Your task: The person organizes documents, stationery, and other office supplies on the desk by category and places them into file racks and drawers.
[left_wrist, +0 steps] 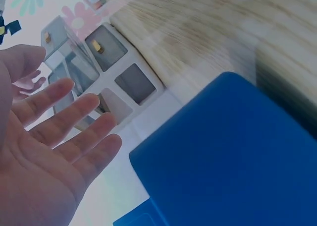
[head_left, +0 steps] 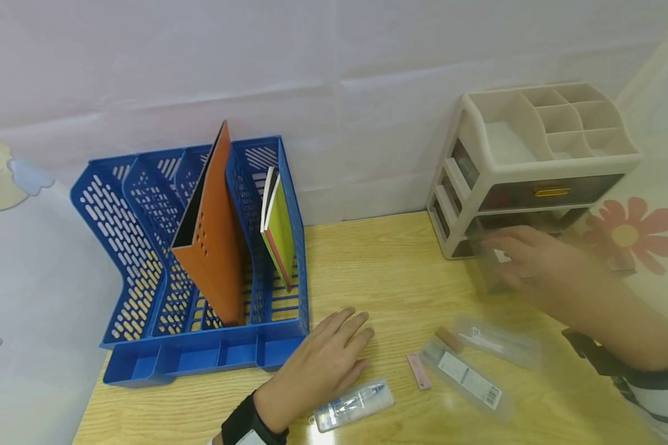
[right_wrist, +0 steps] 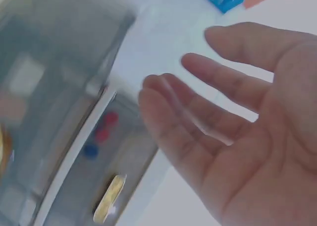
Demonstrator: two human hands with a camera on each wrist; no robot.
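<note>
My right hand (head_left: 540, 266), blurred in the head view, hovers over a pulled-out translucent grey drawer (head_left: 487, 272) of the cream desktop organizer (head_left: 568, 164). Its fingers are loosely bent with nothing between them in the right wrist view, beside the open drawer (right_wrist: 44, 47) and a closed one with a gold handle (right_wrist: 110, 198). Some pale items inside the open drawer are too blurred to name. Palm down, my left hand (head_left: 325, 361) rests on the table by the blue file rack (head_left: 211, 346), its fingers extended. Just beneath its thumb lies a clear case (head_left: 353, 405) containing a blue pen.
Clear plastic sleeves, one labelled (head_left: 467, 377) and one plain (head_left: 498, 340), lie on the wooden table (head_left: 367, 259) with a small pink packet (head_left: 419, 371) and a brown strip (head_left: 448, 339). An orange folder (head_left: 217, 247) and thin booklets (head_left: 278, 228) stand in the rack.
</note>
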